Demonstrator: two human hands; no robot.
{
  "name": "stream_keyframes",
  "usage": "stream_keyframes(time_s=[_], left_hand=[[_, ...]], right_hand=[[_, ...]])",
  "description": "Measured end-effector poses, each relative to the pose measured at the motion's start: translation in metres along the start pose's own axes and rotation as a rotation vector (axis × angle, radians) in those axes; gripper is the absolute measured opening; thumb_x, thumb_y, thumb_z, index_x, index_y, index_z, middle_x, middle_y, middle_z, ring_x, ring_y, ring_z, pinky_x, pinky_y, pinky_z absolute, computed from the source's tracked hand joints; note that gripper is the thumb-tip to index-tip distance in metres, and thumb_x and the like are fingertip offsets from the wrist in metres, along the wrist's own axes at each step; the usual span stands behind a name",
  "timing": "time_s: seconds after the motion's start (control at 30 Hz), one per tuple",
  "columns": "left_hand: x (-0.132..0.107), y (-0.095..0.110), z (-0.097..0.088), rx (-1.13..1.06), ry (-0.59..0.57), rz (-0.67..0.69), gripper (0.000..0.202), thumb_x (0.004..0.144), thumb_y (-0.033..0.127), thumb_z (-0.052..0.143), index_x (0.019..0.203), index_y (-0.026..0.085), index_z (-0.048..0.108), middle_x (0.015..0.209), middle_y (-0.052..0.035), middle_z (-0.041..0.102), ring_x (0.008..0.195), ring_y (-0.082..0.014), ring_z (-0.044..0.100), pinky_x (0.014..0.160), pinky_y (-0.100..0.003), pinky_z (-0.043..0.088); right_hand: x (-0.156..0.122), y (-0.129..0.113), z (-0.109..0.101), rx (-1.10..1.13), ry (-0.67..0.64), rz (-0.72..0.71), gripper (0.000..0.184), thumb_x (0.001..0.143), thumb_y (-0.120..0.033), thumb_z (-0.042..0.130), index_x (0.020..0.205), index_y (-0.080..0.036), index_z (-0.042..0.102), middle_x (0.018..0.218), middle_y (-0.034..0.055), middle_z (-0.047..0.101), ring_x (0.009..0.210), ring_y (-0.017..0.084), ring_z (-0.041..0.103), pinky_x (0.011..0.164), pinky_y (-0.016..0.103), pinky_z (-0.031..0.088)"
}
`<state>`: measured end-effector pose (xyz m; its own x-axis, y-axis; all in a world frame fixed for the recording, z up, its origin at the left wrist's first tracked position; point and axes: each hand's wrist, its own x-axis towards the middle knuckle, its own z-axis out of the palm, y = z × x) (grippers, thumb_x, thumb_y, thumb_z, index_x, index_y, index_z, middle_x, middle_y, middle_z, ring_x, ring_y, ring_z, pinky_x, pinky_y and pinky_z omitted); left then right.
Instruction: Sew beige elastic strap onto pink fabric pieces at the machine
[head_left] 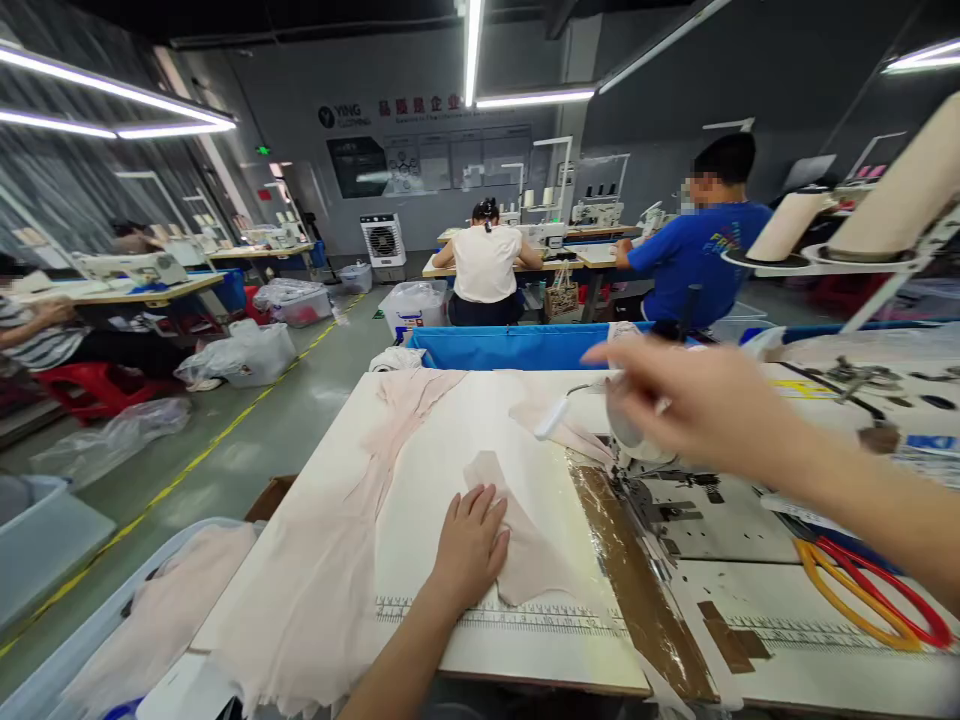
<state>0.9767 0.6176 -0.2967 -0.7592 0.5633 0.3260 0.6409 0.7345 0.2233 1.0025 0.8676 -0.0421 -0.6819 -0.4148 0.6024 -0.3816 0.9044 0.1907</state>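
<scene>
My left hand (471, 548) lies flat on the white sewing table (442, 620), its fingers spread over the left edge of a small pale pink fabric piece (525, 550). My right hand (675, 400) is raised in front of the sewing machine head (637, 440) and partly covers it. It is blurred, with one finger stretched out to the left, and no held thing shows in it. Beside it a white-handled tool or lever (551, 418) sticks out over another pink piece (525, 400). A long heap of pink fabric (315, 590) drapes over the table's left side.
Scissors with orange and red handles (862, 590) lie at the right. Brown tape (630, 570) covers a strip beside the machine. Thread cones (787, 225) stand at upper right. A bin of pink fabric (180, 600) is at lower left. Co-workers sit at machines beyond a blue cloth bin (510, 348).
</scene>
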Motion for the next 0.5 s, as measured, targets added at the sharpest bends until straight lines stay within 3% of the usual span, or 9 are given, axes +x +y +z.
stream_keyframes(time_s=[0.07,0.17,0.23,0.3,0.4,0.5], left_hand=[[0.000,0.004,-0.003,-0.017,-0.023,-0.024,0.041,0.094,0.027,0.046,0.133,0.019,0.056,0.146,-0.0098,0.051,0.135,-0.0308,0.044,0.112,-0.057,0.037],[0.000,0.006,-0.005,-0.055,-0.029,-0.054,0.042,0.092,0.027,0.048,0.133,0.021,0.056,0.147,-0.0087,0.051,0.136,-0.0305,0.043,0.114,-0.057,0.034],[0.000,0.007,-0.006,-0.085,-0.034,-0.069,0.043,0.092,0.028,0.049,0.133,0.021,0.056,0.147,-0.0084,0.050,0.137,-0.0305,0.043,0.115,-0.057,0.033],[0.000,0.007,-0.006,-0.112,-0.044,-0.083,0.043,0.092,0.029,0.049,0.134,0.021,0.056,0.147,-0.0084,0.050,0.137,-0.0305,0.042,0.116,-0.057,0.032],[0.000,0.008,-0.007,-0.137,-0.066,-0.088,0.044,0.093,0.031,0.048,0.136,0.021,0.054,0.149,-0.0082,0.048,0.139,-0.0300,0.040,0.117,-0.057,0.030],[0.001,0.008,-0.006,-0.147,-0.075,-0.095,0.045,0.094,0.032,0.046,0.137,0.021,0.054,0.149,-0.0081,0.047,0.140,-0.0297,0.038,0.118,-0.057,0.029]], right_hand=[[0.000,-0.030,0.034,-0.098,-0.389,-0.182,0.022,0.085,-0.021,0.057,0.104,-0.019,0.068,0.076,0.0074,0.073,0.064,0.023,0.068,0.048,0.028,0.035],[0.010,-0.051,0.078,-0.238,-0.627,-0.295,0.027,0.077,0.001,0.056,0.095,-0.014,0.070,0.081,0.0129,0.074,0.070,0.025,0.070,0.051,0.029,0.036],[0.022,-0.051,0.091,-0.225,-0.649,-0.311,0.028,0.075,0.006,0.054,0.089,-0.013,0.070,0.081,0.0143,0.074,0.075,0.025,0.071,0.055,0.029,0.039],[0.041,-0.042,0.091,-0.179,-0.624,-0.244,0.027,0.076,0.006,0.055,0.086,-0.014,0.070,0.081,0.0141,0.074,0.076,0.026,0.072,0.059,0.030,0.042],[0.085,-0.016,0.073,-0.122,-0.538,0.025,0.020,0.076,0.003,0.062,0.076,-0.015,0.070,0.080,0.0142,0.074,0.079,0.030,0.071,0.067,0.035,0.046],[0.136,0.026,0.051,-0.103,-0.469,0.190,0.018,0.082,-0.011,0.067,0.065,-0.014,0.067,0.077,0.0151,0.072,0.082,0.032,0.069,0.076,0.046,0.047]])
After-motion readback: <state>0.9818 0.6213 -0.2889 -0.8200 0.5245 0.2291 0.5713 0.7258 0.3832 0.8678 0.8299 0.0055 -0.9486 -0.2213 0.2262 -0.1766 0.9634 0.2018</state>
